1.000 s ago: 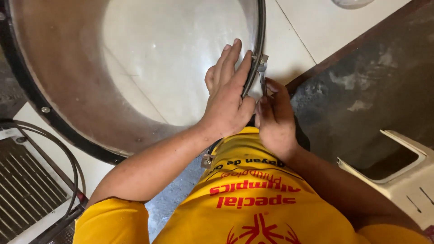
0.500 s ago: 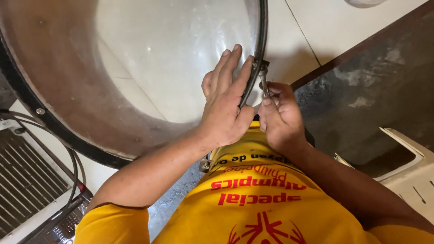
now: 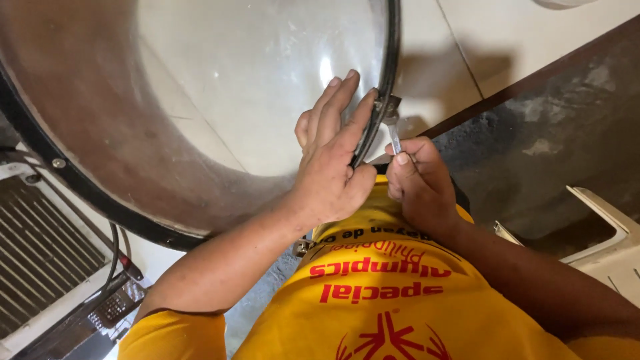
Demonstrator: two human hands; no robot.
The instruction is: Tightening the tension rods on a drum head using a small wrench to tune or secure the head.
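Note:
A large drum [image 3: 100, 113] with a brown shell, a black hoop and a clear head lies tilted in front of me. My left hand [image 3: 330, 160] lies flat on the clear head, fingers together, thumb hooked over the black hoop [image 3: 390, 60]. My right hand [image 3: 417, 177] is closed on a small silver wrench [image 3: 393, 133], whose head sits on a metal lug [image 3: 387, 103] at the hoop's outer edge. My yellow shirt with red print fills the lower middle of the view.
White floor tiles [image 3: 480, 33] lie beyond the drum. A dark rough concrete strip [image 3: 553, 147] runs to the right, with a white plastic chair [image 3: 610, 247] at the right edge. A grille with cables [image 3: 47, 267] sits at the lower left.
My right hand has turned with the wrench at the lug, and the tool now shows more upright. My left hand stays pressed on the drum head.

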